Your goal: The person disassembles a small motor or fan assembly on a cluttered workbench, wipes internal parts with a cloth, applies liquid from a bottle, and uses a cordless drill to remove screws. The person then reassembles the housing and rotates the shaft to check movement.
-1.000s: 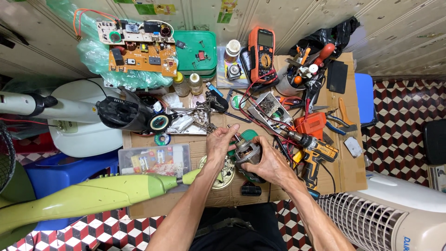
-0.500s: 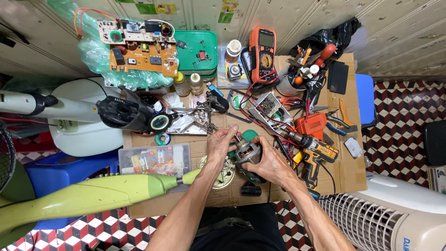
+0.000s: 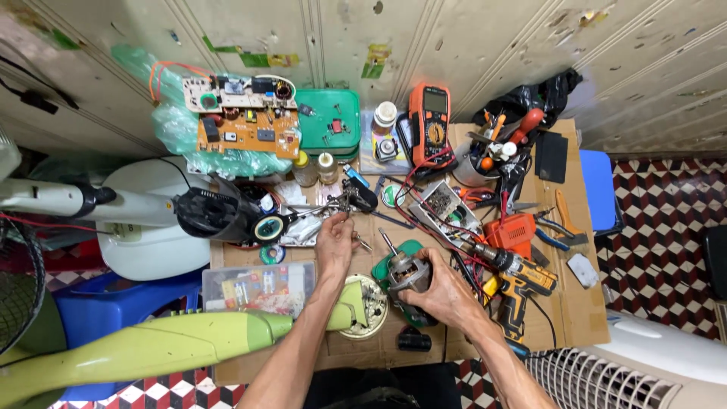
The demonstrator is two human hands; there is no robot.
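The right hand (image 3: 443, 291) is closed around a small electric motor (image 3: 409, 274), holding it from its right side, so the grey metal body and the thin shaft (image 3: 386, 241) stick out to the upper left of the fingers. The motor sits on a green plastic piece (image 3: 397, 261) that lies on the cardboard-covered counter (image 3: 575, 318), just in front of the person. The left hand (image 3: 335, 242) is stretched forward, beyond the motor and to its left, with the fingers bent narrow around something small and metallic; I cannot tell exactly what it pinches. Just beyond this hand there is a black tool (image 3: 360, 195) and a black fan motor housing (image 3: 219, 213) with a round ring at its end. Below the left wrist lies a round metal part (image 3: 363, 307), partly under a light green fan stand (image 3: 151, 348) that crosses the lower left. Left of that wrist is a clear plastic box (image 3: 257, 288) with small parts. To the right of the right hand lies a yellow and black cordless drill (image 3: 519, 284), with red wires near it. Farther beyond both hands, near the wall, stand an orange multimeter (image 3: 429, 121), a green tray (image 3: 328, 121) and an orange circuit board (image 3: 246, 129).
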